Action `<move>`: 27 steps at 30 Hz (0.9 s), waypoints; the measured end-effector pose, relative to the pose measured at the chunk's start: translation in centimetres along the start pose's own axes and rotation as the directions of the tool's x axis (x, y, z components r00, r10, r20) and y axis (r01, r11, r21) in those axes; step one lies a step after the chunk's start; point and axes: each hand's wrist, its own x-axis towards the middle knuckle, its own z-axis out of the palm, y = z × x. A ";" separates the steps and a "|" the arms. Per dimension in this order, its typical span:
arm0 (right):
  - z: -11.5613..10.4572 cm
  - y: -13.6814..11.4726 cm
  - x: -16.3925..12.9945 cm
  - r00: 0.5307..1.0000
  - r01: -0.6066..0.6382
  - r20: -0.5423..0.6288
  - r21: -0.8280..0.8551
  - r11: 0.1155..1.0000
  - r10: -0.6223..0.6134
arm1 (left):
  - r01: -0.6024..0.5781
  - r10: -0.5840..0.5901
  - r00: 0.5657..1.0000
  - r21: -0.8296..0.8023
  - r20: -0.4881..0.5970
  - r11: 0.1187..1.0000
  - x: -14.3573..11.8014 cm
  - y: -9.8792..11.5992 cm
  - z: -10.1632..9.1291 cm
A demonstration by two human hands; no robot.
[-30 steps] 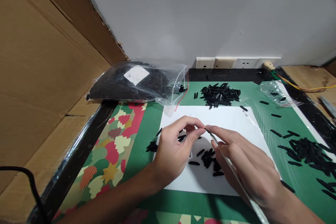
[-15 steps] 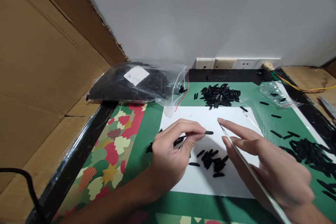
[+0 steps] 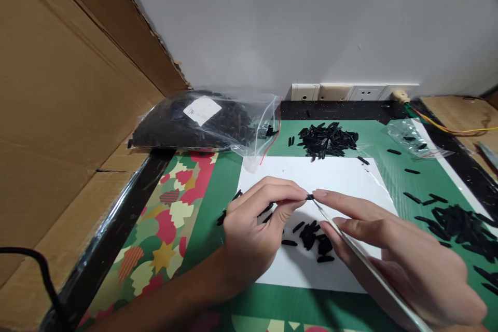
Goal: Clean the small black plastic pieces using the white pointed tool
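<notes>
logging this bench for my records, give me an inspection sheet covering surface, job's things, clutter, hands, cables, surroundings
Surface: white sheet on a green cover; red-and-green patterned area at left.
Job's things: held black strip; slender pale tool, tip at the strip; loose black strips on the sheet.
Clutter: rear pile and right pile of black strips; labelled zip bag; small clear bag.
Hands: left hand pinches the strip; right hand holds the tool.
Cables: black cable at left; yellow wire from a plug at the wall sockets.
Surroundings: cardboard at left; pale wall behind.
</notes>
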 end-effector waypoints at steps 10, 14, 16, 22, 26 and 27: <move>0.7 0.5 -1.0 0.994 0.014 -0.111 -0.024 1.000 -0.016 | -0.074 0.074 0.997 0.039 0.006 0.997 0.1 -0.2 -0.1; 0.7 0.5 -1.0 0.995 -0.012 -0.103 -0.045 0.999 0.007 | -0.094 0.093 0.995 0.053 0.018 0.994 0.1 -0.2 -0.1; 0.8 0.5 -1.0 0.994 -0.010 -0.107 -0.064 0.998 0.003 | -0.111 0.109 0.993 0.069 0.037 0.991 0.1 -0.3 -0.3; 1.2 0.4 -0.7 0.997 0.043 -0.059 -0.081 0.996 -0.048 | -0.158 0.150 0.986 0.123 0.072 0.980 0.3 -0.6 -0.6; 1.4 0.5 -0.9 0.998 0.040 -0.038 -0.093 0.995 -0.044 | -0.207 0.191 0.976 0.177 0.104 0.962 0.1 -0.9 -0.7; 1.4 0.5 -0.9 0.999 0.036 -0.014 -0.100 0.994 -0.037 | -0.217 0.196 0.973 0.185 0.123 0.958 0.0 -1.0 -0.7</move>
